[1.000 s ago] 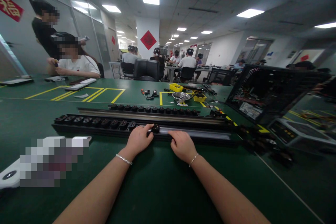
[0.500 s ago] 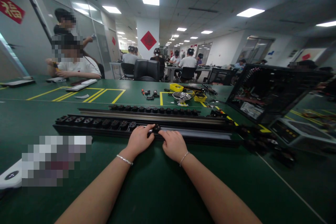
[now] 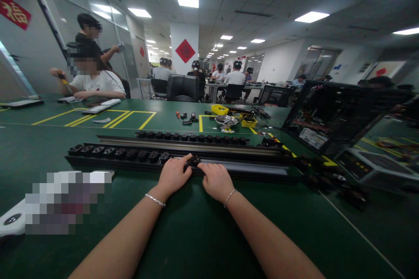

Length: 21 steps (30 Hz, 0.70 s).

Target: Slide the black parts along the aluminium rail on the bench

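A long black rail [image 3: 262, 168] lies across the table in front of me, with a row of black socket modules [image 3: 120, 153] filling its left part. Between my hands a single black socket module [image 3: 195, 160] sits in the rail, a little apart from that row. From its left side my left hand [image 3: 174, 173] pinches it, thumb and forefinger at its edge. On the other side my right hand [image 3: 216, 178] has its curled fingers against it. The fingertips partly cover the module. Behind stands a second rail [image 3: 209, 144] with a similar row of modules [image 3: 193, 137].
Loose black parts [image 3: 340, 181] lie at the right beside a grey device [image 3: 376, 168] and an open computer case [image 3: 327, 115]. Farther back are a metal bowl [image 3: 225, 121] and yellow bins [image 3: 220, 109]. A white object [image 3: 16, 216], partly blurred, lies at left. People sit beyond.
My hands stay on the same module with barely any shift. At the left, a seated person's hand has risen with a yellow-handled tool, and the person standing behind has shifted right.
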Available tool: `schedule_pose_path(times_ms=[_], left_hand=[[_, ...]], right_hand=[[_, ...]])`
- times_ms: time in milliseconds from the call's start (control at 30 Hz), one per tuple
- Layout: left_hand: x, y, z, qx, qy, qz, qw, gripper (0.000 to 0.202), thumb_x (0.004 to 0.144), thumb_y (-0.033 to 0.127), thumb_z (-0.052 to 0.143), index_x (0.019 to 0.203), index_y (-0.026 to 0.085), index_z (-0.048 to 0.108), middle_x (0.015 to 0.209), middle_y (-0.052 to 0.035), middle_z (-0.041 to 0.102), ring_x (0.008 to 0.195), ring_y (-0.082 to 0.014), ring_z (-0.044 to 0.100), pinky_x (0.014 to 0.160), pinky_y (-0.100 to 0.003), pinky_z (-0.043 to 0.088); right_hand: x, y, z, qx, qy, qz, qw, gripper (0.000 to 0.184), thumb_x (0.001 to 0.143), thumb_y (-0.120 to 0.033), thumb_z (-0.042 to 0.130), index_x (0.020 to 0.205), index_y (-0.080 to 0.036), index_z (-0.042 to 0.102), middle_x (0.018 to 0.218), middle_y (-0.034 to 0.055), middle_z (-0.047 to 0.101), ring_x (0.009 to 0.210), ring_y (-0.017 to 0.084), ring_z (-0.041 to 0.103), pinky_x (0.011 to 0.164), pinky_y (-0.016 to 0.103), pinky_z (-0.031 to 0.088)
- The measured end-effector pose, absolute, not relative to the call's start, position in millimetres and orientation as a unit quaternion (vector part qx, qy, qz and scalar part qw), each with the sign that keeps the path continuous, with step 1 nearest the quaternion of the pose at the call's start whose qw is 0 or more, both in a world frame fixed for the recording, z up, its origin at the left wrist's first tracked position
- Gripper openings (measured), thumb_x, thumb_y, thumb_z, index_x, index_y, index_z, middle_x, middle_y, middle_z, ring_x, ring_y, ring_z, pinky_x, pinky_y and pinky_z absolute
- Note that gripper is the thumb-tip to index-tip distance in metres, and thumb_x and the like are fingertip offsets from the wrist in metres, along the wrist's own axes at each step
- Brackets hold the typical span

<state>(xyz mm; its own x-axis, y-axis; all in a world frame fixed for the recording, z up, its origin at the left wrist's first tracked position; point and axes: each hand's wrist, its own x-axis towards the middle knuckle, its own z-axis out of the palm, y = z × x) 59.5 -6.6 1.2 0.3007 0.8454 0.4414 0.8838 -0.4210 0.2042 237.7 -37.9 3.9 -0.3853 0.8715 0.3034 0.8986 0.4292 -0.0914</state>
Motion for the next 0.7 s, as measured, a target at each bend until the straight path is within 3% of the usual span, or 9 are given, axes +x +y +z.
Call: schedule_pose_path(times_ms=[267,700], left_hand=[[58.3,-4.4,-0.9,-0.814,-0.525,-0.249,0.020,0.038,0.082,0.028,0.045,0.118,0.021,0.057,0.120,-0.0046,0.063,0.100,-0.0219,0.062,0.093,-0.040,0.043],[57.0,-3.7,0.9,-0.822,-0.515,-0.242,0.021,0.034,0.085,0.029,0.043,0.113,0.024,0.061,0.129,0.0000,0.057,0.108,-0.0205,0.059,0.093,-0.039,0.044]], right_hand=[[237.0,-39.5,8.3,-0.537,-0.830,-0.035,0.143,0.044,0.082,-0.019,0.042,0.125,-0.025,0.051,0.103,0.0060,0.063,0.095,0.019,0.053,0.084,0.032,0.032],[237.5,-39.0,11.1,-0.539,-0.830,-0.020,0.144,0.043,0.083,-0.018,0.041,0.124,-0.024,0.052,0.101,0.0060,0.064,0.095,0.019,0.055,0.085,0.032,0.034]])
